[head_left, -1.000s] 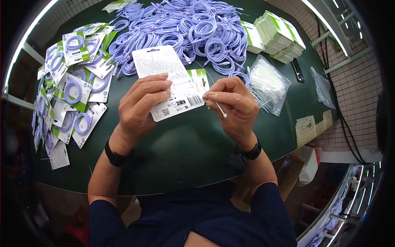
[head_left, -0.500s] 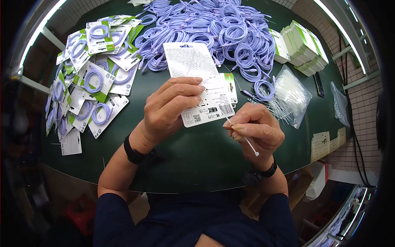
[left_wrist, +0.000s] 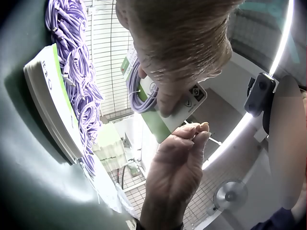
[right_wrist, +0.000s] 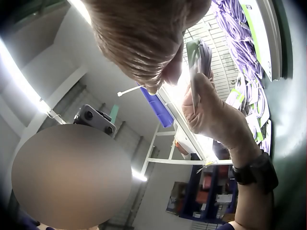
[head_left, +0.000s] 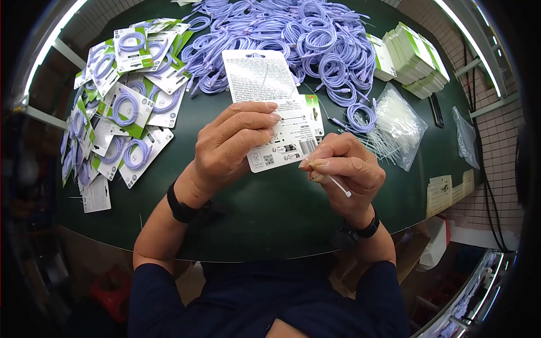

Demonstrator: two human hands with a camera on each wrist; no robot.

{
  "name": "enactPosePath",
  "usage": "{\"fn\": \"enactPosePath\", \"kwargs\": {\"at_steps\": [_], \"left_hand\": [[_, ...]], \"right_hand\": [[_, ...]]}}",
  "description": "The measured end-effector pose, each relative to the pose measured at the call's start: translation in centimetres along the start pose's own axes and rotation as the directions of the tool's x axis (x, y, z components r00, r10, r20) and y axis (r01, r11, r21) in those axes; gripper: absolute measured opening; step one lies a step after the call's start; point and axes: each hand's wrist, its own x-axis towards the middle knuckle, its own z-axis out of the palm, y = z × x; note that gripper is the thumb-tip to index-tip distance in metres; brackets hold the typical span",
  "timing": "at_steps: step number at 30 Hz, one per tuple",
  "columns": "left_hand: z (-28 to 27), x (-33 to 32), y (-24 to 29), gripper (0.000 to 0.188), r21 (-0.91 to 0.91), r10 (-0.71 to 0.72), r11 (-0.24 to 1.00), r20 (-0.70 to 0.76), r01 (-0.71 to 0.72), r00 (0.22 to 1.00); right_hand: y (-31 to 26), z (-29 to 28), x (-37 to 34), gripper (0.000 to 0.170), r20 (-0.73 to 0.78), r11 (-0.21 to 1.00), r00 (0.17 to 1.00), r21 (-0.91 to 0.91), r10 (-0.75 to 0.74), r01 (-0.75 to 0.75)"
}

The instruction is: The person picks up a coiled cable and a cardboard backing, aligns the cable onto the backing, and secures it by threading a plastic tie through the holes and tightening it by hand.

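My left hand [head_left: 234, 135] holds a printed packaging card [head_left: 256, 73], its text and barcode side facing up in the head view. On the card's other face, seen in the left wrist view, a coiled purple cable [left_wrist: 136, 98] lies against green and white print, with a white tie round it. Beside the card's lower right corner, my right hand [head_left: 349, 174] pinches a thin white cable tie [head_left: 341, 186] between thumb and fingers. The tie's small head sticks out below the fingers; its other end is hidden by the fingertips.
A large heap of coiled purple cables [head_left: 270, 28] covers the back of the green table [head_left: 248, 225]. Carded cables [head_left: 125, 109] pile up at left. Stacked cards [head_left: 414, 59], a bag of white cable ties [head_left: 397, 121] and a black tool [head_left: 435, 110] lie at right.
The head view has shifted, so the table and hands sit further right. Over the last half second my right hand moves slightly up and left with the tie. Both grips stay the same.
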Motion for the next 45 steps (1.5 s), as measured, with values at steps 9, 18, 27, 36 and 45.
{"fn": "enactPosePath", "kwargs": {"at_steps": [9, 18, 27, 36, 45], "left_hand": [[0.4, 0.3, 0.9, 0.025, 0.004, 0.026, 1.000, 0.011, -0.026, 1.000], [0.3, 0.5, 2.4, 0.022, 0.095, 0.045, 0.994, 0.046, -0.049, 0.998], [-1.6, 1.8, 6.3, 0.012, 0.356, 0.109, 0.923, 0.125, -0.147, 0.986], [-0.5, 2.1, 8.5, 0.011, 0.086, 0.068, 0.994, 0.055, -0.072, 0.996], [-0.4, 1.6, 6.7, 0.012, -0.392, -0.666, 0.673, 0.047, 0.627, 0.744]], "right_hand": [[-0.2, -0.2, 0.9, 0.033, 0.025, 0.989, 0.999, -0.136, -0.047, 0.050], [0.4, -0.8, 0.8, 0.033, 0.068, 0.985, 0.993, -0.148, 0.098, -0.087], [-2.1, -1.7, 2.4, 0.028, 0.161, 0.964, 0.952, -0.006, 0.262, -0.264], [-3.6, -2.3, 3.0, 0.022, 0.269, 0.884, 0.909, 0.261, 0.320, -0.388], [-1.5, -0.9, 1.8, 0.029, -0.262, 0.997, 0.965, -0.069, 0.014, -0.033]]}}
